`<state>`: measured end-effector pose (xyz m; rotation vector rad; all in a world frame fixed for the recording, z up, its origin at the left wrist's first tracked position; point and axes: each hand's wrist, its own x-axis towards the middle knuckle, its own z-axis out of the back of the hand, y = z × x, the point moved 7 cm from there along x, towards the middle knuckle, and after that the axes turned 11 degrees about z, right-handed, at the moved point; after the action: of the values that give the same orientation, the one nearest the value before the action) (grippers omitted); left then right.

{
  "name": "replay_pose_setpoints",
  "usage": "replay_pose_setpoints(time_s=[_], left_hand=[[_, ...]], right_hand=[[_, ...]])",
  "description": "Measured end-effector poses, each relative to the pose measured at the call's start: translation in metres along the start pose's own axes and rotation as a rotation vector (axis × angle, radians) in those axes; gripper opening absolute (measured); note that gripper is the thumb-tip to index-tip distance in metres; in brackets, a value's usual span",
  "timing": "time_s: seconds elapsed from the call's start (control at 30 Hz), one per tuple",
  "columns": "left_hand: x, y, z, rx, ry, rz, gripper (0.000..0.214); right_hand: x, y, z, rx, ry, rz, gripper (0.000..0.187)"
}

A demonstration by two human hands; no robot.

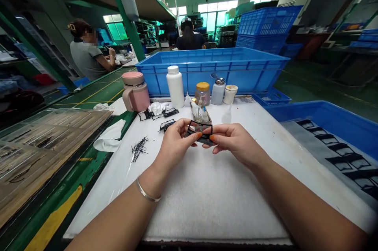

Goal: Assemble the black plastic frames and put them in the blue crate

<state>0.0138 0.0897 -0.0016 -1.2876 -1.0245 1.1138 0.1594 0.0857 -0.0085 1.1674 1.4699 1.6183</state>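
Note:
Both my hands hold a small black rectangular frame (pixel 201 128) just above a white foam pad (pixel 206 196). My left hand (pixel 174 144) pinches its left end, fingers closed. My right hand (pixel 233 142) grips its right end with thumb and fingers. A pile of thin dark metal pins (pixel 139 147) lies on the pad left of my left hand. More black frames (pixel 165 114) lie further back, and a small clear tray (pixel 201 115) stands just behind the held frame.
A pink mug (pixel 136 91), a white bottle (pixel 175 85), a jar (pixel 202 92), a pump dispenser (pixel 218 90) and a cup (pixel 230 93) stand before a large blue crate (pixel 212 69). A blue bin (pixel 333 136) at right holds several black frames. Clear trays (pixel 44 140) lie left. Two people work further back.

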Motion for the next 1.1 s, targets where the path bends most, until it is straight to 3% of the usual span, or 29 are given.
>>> replay_pose_setpoints(time_s=[0.63,1.1], left_hand=[[-0.002,0.0,-0.002,-0.043,0.027,0.021,0.027],[-0.001,0.0,-0.002,-0.041,0.021,0.027,0.027]], right_hand=[[-0.001,0.005,0.0,-0.072,-0.023,0.065,0.02],[-0.001,-0.009,0.001,-0.065,-0.005,-0.115,0.031]])
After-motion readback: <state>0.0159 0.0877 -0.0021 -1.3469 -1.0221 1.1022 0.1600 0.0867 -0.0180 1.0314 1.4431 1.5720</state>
